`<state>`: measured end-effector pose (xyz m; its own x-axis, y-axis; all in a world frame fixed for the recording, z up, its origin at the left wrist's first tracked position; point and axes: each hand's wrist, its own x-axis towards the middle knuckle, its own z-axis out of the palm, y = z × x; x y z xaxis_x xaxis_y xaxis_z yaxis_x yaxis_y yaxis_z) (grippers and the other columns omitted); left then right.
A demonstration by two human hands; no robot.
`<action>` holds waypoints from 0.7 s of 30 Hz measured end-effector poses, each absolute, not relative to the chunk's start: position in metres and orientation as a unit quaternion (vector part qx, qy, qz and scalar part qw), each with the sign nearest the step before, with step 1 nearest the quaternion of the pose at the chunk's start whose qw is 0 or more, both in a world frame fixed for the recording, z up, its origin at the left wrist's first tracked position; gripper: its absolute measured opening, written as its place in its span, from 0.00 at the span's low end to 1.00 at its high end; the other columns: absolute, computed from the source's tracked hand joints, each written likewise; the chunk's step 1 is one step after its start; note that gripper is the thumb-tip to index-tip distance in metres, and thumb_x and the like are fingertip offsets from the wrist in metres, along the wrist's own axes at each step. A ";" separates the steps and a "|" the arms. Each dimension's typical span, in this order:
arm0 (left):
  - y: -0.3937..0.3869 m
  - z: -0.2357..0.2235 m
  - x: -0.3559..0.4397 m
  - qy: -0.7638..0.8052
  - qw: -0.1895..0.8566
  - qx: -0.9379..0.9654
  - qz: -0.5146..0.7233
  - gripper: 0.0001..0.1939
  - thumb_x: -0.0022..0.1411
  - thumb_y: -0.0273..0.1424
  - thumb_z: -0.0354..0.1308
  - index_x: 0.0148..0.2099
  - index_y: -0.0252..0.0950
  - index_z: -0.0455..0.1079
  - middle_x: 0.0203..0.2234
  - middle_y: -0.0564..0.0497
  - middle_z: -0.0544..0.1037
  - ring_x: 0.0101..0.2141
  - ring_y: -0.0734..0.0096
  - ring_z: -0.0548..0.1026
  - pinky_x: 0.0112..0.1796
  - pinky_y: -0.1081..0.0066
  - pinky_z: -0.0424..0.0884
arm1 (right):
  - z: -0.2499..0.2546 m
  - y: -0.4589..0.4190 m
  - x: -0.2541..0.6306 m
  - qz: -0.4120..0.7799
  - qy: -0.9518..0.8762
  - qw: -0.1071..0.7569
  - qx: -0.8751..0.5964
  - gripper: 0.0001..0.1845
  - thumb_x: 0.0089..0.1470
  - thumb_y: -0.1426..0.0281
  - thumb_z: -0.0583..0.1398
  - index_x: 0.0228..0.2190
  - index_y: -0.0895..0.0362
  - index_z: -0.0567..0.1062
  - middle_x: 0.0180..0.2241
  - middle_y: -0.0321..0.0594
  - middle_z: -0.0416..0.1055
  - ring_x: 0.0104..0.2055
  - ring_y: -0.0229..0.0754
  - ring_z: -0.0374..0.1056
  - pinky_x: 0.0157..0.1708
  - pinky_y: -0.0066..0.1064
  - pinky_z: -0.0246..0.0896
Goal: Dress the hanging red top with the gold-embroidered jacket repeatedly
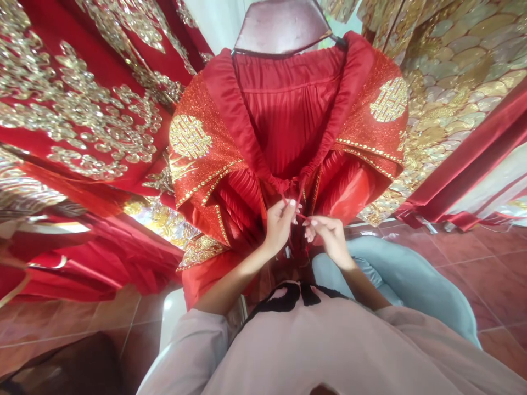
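Note:
A red garment [284, 115] with gold double-happiness emblems and sequin trim hangs in front of me on a hanger. Its two front edges meet at a thin red tie cord [293, 189] near the middle. My left hand [280, 225] is closed in a pinch on one strand of that cord. My right hand [327, 236] is closed beside it, its fingers pinching the other strand. The two hands nearly touch just below the knot.
More red and gold embroidered garments [82, 120] hang at the left, and a gold scale-patterned one [453, 71] at the right. A light blue cushioned seat [411, 280] is at my right, on a reddish tiled floor [473, 252]. A white stool edge [173, 318] sits low left.

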<state>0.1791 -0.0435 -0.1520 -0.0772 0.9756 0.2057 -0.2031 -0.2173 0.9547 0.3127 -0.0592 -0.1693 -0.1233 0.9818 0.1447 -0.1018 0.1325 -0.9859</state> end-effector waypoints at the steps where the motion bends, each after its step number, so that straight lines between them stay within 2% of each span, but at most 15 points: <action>1: -0.044 -0.153 0.179 0.404 0.481 0.473 0.618 0.19 0.60 0.44 0.57 0.29 0.32 0.69 0.17 0.56 0.65 0.18 0.82 0.62 0.22 0.78 0.60 | -0.167 -0.054 0.313 0.524 -0.527 0.537 -0.401 0.16 0.52 0.60 0.60 0.23 0.59 0.75 0.17 0.35 0.68 0.17 0.33 0.62 0.19 0.25 0.58; 3: -0.043 -0.157 0.179 0.401 0.499 0.449 0.623 0.18 0.59 0.43 0.59 0.28 0.31 0.69 0.15 0.58 0.62 0.17 0.83 0.59 0.21 0.79 0.57 | -0.164 -0.040 0.309 0.520 -0.495 0.563 -0.410 0.14 0.49 0.61 0.62 0.22 0.60 0.75 0.17 0.35 0.68 0.17 0.31 0.60 0.20 0.25 0.57; 5: -0.040 -0.160 0.180 0.387 0.535 0.409 0.630 0.17 0.55 0.42 0.62 0.28 0.31 0.70 0.16 0.57 0.63 0.16 0.85 0.58 0.19 0.79 0.55 | -0.161 -0.025 0.300 0.527 -0.449 0.586 -0.421 0.11 0.44 0.64 0.64 0.27 0.60 0.76 0.18 0.33 0.69 0.17 0.30 0.61 0.21 0.24 0.58; 8: -0.038 -0.159 0.182 0.367 0.578 0.330 0.650 0.15 0.49 0.38 0.66 0.30 0.32 0.68 0.19 0.56 0.68 0.15 0.87 0.57 0.18 0.80 0.54 | -0.153 -0.009 0.282 0.556 -0.383 0.621 -0.398 0.18 0.38 0.68 0.66 0.35 0.58 0.74 0.19 0.29 0.69 0.19 0.31 0.63 0.23 0.24 0.61; 11: -0.039 -0.155 0.181 0.362 0.586 0.288 0.666 0.17 0.45 0.32 0.68 0.36 0.35 0.66 0.19 0.58 0.69 0.14 0.86 0.58 0.17 0.81 0.55 | -0.144 -0.003 0.268 0.569 -0.371 0.629 -0.378 0.17 0.33 0.68 0.68 0.28 0.58 0.71 0.18 0.29 0.69 0.19 0.31 0.62 0.22 0.24 0.59; 13: -0.039 -0.153 0.180 0.357 0.584 0.293 0.668 0.18 0.45 0.30 0.67 0.37 0.36 0.64 0.19 0.59 0.70 0.14 0.86 0.58 0.17 0.81 0.55 | -0.141 -0.005 0.264 0.605 -0.376 0.603 -0.360 0.15 0.34 0.66 0.69 0.23 0.59 0.70 0.19 0.32 0.69 0.18 0.30 0.60 0.20 0.24 0.56; 16: -0.039 -0.153 0.178 0.347 0.574 0.312 0.673 0.16 0.47 0.29 0.66 0.35 0.35 0.63 0.19 0.58 0.71 0.15 0.86 0.60 0.17 0.82 0.55 | -0.142 -0.012 0.267 0.663 -0.354 0.581 -0.312 0.11 0.38 0.65 0.66 0.24 0.59 0.72 0.21 0.34 0.70 0.20 0.32 0.62 0.21 0.25 0.57; 19: -0.037 -0.156 0.178 0.346 0.570 0.317 0.674 0.16 0.47 0.30 0.67 0.35 0.35 0.63 0.19 0.58 0.70 0.15 0.86 0.60 0.17 0.82 0.54 | -0.146 -0.021 0.273 0.675 -0.351 0.596 -0.256 0.11 0.41 0.65 0.62 0.29 0.57 0.73 0.25 0.35 0.70 0.28 0.36 0.67 0.28 0.27 0.64; 21: -0.038 -0.157 0.179 0.344 0.566 0.327 0.674 0.16 0.48 0.31 0.67 0.35 0.35 0.63 0.19 0.58 0.69 0.15 0.87 0.58 0.17 0.82 0.53 | -0.148 -0.028 0.275 0.650 -0.391 0.605 -0.242 0.19 0.40 0.67 0.63 0.39 0.55 0.72 0.27 0.34 0.69 0.31 0.36 0.68 0.31 0.28 0.65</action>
<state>0.1792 -0.0379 -0.1569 -0.1448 0.9881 0.0525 -0.5380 -0.1232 0.8339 0.2746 -0.0279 -0.1484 -0.1508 0.9756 0.1593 -0.5970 0.0386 -0.8013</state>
